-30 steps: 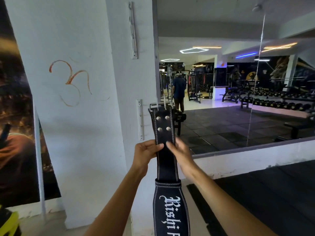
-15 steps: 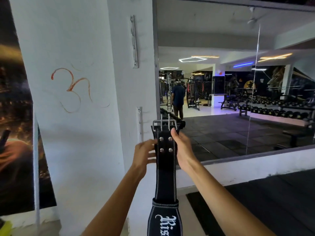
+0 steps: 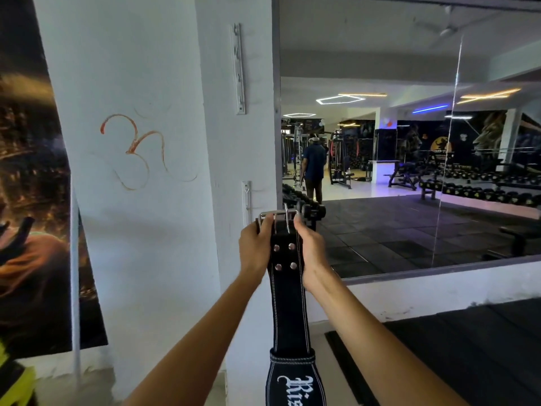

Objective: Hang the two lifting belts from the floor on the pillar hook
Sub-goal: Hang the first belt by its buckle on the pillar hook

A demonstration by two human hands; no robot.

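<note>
A black leather lifting belt [image 3: 288, 306] with white stitching and a steel buckle hangs upright in front of me. My left hand [image 3: 255, 248] grips its top left edge at the buckle. On the right edge, just under the buckle prongs, my right hand [image 3: 311, 251] holds it too. The buckle sits close to the lower white hook rail [image 3: 246, 200] on the white pillar [image 3: 240, 148], slightly to its right. A second hook rail [image 3: 238, 68] is fixed higher on the same pillar face. Only one belt is in view.
A large wall mirror [image 3: 409, 142] fills the right side and reflects the gym, dumbbell racks and a person standing. A dark poster [image 3: 32, 200] covers the wall at left. Black rubber flooring [image 3: 468, 356] lies at lower right. A yellow-and-black object [image 3: 14, 385] sits at the bottom left corner.
Both hands slid up the belt from below the rivets to the buckle end. The belt has risen and come closer to the lower hook rail.
</note>
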